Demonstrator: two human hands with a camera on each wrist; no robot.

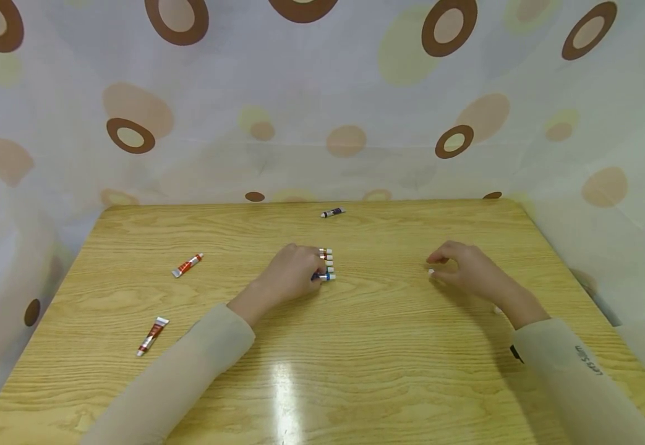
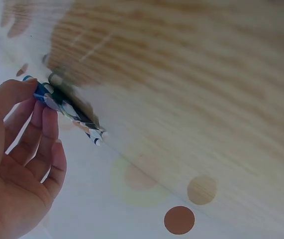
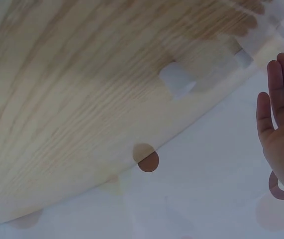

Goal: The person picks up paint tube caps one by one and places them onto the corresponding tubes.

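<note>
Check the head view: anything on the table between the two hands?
Nothing: bare table between the left hand, on a row of small tubes, and the right hand.

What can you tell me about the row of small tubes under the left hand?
The row of small tubes lies near the middle of the wooden table. About five tubes lie side by side, touching, with white caps pointing right. Their bands look red or orange, and the nearest one is blue. The left hand covers their bodies, and its fingers grip the blue one. They look like soft paint tubes.
</note>
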